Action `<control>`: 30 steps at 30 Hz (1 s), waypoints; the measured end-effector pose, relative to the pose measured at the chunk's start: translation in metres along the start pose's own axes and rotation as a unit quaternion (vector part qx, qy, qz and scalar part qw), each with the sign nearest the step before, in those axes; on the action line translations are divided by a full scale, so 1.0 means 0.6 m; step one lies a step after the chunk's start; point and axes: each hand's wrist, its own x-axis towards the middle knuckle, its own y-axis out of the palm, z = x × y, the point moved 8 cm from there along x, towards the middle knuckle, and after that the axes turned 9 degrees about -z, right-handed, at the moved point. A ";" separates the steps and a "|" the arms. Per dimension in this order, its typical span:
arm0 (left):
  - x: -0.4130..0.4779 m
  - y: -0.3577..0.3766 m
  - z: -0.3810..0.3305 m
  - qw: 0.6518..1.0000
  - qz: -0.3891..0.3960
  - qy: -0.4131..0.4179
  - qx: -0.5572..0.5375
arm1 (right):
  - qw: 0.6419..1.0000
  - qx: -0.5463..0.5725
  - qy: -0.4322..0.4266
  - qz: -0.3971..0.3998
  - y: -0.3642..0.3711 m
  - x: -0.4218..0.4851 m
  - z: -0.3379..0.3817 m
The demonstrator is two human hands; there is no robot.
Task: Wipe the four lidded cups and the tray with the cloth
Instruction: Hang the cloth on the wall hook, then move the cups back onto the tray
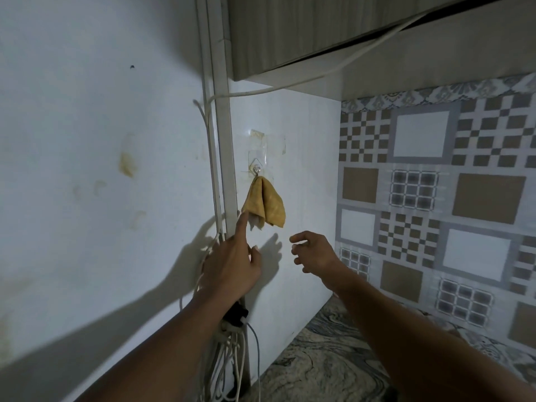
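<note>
The cloth (265, 203) hangs by its top from a clear stick-on hook (256, 169). Its long axis runs up and down, narrow at the hook and widening to loose corners that point downward. It looks like soft, mustard-yellow towelling folded into two drooping flaps.

The left hand (232, 265) reaches up with its index finger straight, the tip touching the cloth's lower left corner. Its other fingers are folded and grip nothing. The right hand (314, 252) hovers below and to the right of the cloth, apart from it, with its fingers loosely curled and empty.

On the left is a white painted wall (87, 140) with yellowish stains. Next to it a white plastic conduit (224, 140) runs vertically, with a bundle of cables (232, 352) and a black plug (236, 313) low beside it. The hook sits on a smooth white panel (304, 169). Further right are glossy tiles (435, 184) in brown, grey and white squares and checks. Below them lies the bench (319, 358), marbled grey and cream.
</note>
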 end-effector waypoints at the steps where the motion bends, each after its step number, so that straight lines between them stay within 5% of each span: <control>1: -0.006 0.000 -0.007 1.000 -0.001 0.001 0.001 | 1.000 -0.014 -0.004 -0.003 -0.012 -0.005 -0.003; 12: -0.112 0.088 -0.180 0.993 0.068 0.069 -0.066 | 0.989 -0.135 -0.025 -0.046 -0.234 -0.093 -0.076; 20: -0.273 0.290 -0.299 0.944 0.287 0.127 -0.099 | 0.961 -0.256 0.070 -0.080 -0.412 -0.188 -0.273; 25: -0.389 0.434 -0.322 0.892 0.409 0.169 -0.089 | 0.925 -0.349 0.127 -0.082 -0.444 -0.238 -0.392; 30: -0.471 0.539 -0.313 0.854 0.468 0.183 -0.135 | 0.841 -0.511 0.179 -0.014 -0.428 -0.256 -0.502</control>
